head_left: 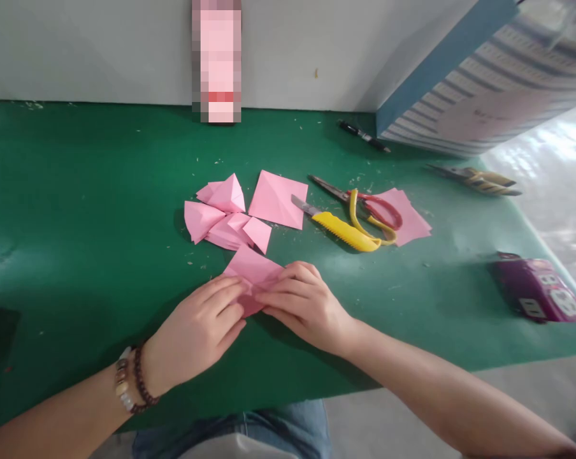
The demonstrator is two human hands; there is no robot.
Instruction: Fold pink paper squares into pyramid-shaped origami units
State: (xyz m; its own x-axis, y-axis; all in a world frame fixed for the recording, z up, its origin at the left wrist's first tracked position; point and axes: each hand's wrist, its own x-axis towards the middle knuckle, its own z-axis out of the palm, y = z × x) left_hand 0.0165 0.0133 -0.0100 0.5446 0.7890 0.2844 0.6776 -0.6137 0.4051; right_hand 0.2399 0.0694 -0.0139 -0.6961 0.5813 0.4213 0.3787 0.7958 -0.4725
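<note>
A sheet of pink paper (252, 266), partly creased, is held low over the table between both hands. My left hand (204, 325) has its fingers closed on the sheet's left side, thumb towards me. On the right side my right hand (309, 306) pinches the same sheet with bent fingers. The fingers cover much of the paper's middle and sides. Just beyond it lie several folded pink paper pieces (221, 213). Beside them is a flat pink square (279, 199) with fold lines, the blade tip of a yellow utility knife (348, 231) resting over its edge.
Scissors (386, 210) with red and yellow handles lie partly over more pink paper (405, 220). A black pen (364, 136), pliers (483, 180), a purple box (546, 290) and a striped box (460, 89) stand or lie to the right. A blurred-out pink object (220, 64) is at the back.
</note>
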